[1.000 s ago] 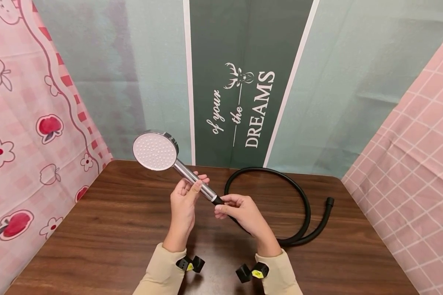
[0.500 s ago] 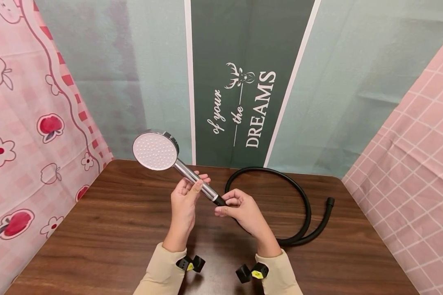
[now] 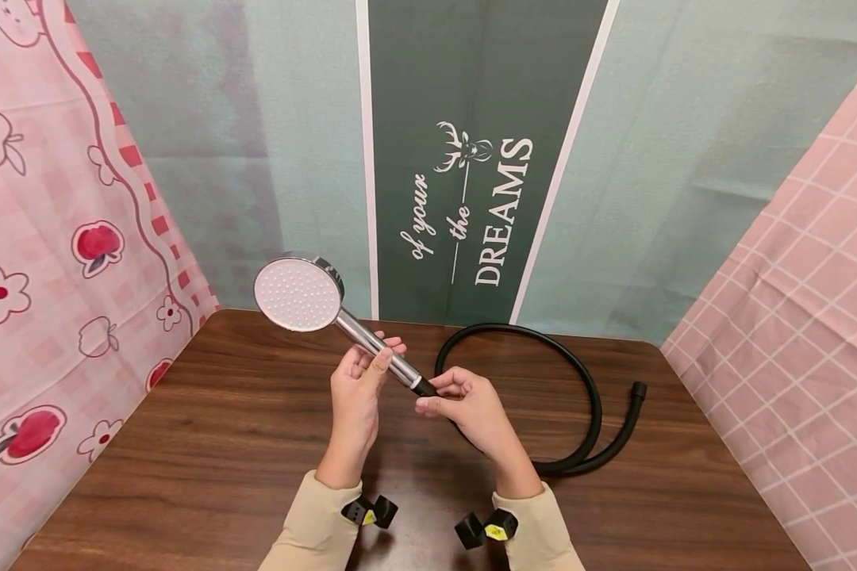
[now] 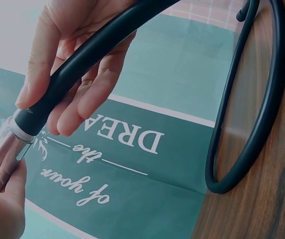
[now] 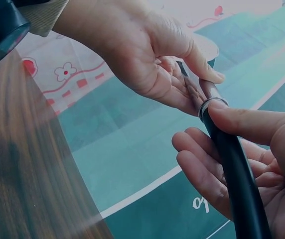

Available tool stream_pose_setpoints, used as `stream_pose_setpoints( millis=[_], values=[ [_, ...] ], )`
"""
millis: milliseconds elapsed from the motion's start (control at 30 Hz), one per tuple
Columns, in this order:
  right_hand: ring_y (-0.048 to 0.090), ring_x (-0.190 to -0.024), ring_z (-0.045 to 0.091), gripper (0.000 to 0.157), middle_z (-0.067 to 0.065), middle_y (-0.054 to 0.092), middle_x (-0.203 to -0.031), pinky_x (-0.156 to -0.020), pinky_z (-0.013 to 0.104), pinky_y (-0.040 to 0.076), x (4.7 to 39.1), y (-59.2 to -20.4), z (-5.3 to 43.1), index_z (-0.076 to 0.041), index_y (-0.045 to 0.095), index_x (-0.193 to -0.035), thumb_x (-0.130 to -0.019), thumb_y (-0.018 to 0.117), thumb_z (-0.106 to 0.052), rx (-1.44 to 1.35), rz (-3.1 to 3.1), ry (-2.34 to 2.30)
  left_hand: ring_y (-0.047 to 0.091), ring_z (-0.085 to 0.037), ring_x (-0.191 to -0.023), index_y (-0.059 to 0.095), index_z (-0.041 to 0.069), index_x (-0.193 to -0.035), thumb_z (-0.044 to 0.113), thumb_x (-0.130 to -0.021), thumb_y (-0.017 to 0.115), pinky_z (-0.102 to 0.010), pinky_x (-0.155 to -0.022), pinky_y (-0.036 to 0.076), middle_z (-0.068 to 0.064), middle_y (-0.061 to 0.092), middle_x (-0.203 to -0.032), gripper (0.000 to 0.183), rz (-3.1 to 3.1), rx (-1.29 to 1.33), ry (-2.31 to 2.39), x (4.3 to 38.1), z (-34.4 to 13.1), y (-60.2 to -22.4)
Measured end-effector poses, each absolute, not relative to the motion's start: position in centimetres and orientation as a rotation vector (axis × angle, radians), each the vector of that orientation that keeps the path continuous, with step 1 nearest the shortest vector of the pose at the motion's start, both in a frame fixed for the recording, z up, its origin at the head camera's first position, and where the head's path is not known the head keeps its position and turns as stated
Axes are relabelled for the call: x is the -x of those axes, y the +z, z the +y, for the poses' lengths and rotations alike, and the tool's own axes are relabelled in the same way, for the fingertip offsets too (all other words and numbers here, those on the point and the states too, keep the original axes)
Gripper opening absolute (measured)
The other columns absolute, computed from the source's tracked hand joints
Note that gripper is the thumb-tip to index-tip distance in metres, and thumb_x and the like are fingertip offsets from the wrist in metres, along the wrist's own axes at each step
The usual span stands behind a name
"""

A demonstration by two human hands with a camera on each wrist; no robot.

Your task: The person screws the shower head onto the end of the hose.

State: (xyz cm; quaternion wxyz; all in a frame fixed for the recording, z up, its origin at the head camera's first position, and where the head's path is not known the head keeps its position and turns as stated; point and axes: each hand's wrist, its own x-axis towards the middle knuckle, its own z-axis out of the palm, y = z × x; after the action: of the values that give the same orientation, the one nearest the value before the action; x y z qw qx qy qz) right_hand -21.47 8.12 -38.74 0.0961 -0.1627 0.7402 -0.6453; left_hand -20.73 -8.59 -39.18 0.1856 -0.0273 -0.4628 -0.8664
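Note:
A chrome hand shower (image 3: 298, 295) with a round white nozzle face is held tilted above the table, its face at the upper left. My left hand (image 3: 357, 388) grips its metal handle (image 3: 371, 341), thumb on the near side. At the handle's lower end sits the black end fitting (image 4: 30, 117) of a shower hose (image 3: 594, 396), against a pale ring. My right hand (image 3: 467, 404) pinches this fitting, its thumb (image 5: 227, 117) on top and the other fingers loosely curved beneath. Whether the thread is engaged is hidden.
The hose loops across the right of the brown wooden table (image 3: 186, 444), its free end (image 3: 639, 392) lying at the far right. A green printed cloth (image 3: 471, 63) hangs behind. Pink patterned cloths stand at the left (image 3: 43, 277) and right (image 3: 814, 317).
My right fingers lifted a little off the fitting half a second ago and now lie on it again. The shower head has turned very slightly; my left hand stays in place.

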Motion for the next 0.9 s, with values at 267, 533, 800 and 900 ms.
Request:
stream_pose_setpoints(
  millis=[267,533,800,900],
  values=[
    [0.076,-0.079,0.018,0.031,0.027,0.074,-0.093,-0.077,0.033,0.062,21.54,-38.92,8.11,0.009,0.062,-0.106,-0.084,0.078,-0.007,0.497,2.182,-1.918,0.075,-0.012,-0.093,0.057,0.0,-0.117,-0.001,-0.096,0.06,-0.026,-0.093,0.057,0.001,0.076,-0.097,0.021,-1.305,0.083,-2.442,20.7,-8.58,-39.18],
    [0.076,-0.078,0.014,0.032,0.027,0.074,-0.093,-0.077,0.033,0.062,21.52,-38.95,8.17,0.01,0.062,-0.106,-0.085,0.078,-0.009,0.52,2.174,-1.913,0.075,-0.012,-0.093,0.057,0.0,-0.117,0.0,-0.096,0.061,-0.027,-0.092,0.057,0.001,0.076,-0.098,0.022,-1.295,0.1,-2.437,20.7,-8.64,-39.36],
    [0.075,-0.076,0.012,0.031,0.029,0.073,-0.093,-0.075,0.032,0.062,21.5,-38.88,8.15,0.011,0.063,-0.106,-0.086,0.077,-0.009,0.528,2.165,-1.922,0.075,-0.012,-0.093,0.057,-0.001,-0.118,0.002,-0.095,0.063,-0.027,-0.092,0.057,0.001,0.076,-0.097,0.024,-1.302,0.102,-2.438,20.79,-8.72,-39.47],
    [0.075,-0.076,0.012,0.03,0.029,0.073,-0.093,-0.075,0.032,0.062,21.5,-38.9,8.17,0.011,0.064,-0.106,-0.086,0.076,-0.009,0.53,2.169,-1.922,0.075,-0.012,-0.093,0.057,-0.001,-0.118,0.002,-0.095,0.063,-0.027,-0.092,0.057,0.001,0.076,-0.098,0.024,-1.309,0.1,-2.437,20.79,-8.71,-39.43]
  ],
)
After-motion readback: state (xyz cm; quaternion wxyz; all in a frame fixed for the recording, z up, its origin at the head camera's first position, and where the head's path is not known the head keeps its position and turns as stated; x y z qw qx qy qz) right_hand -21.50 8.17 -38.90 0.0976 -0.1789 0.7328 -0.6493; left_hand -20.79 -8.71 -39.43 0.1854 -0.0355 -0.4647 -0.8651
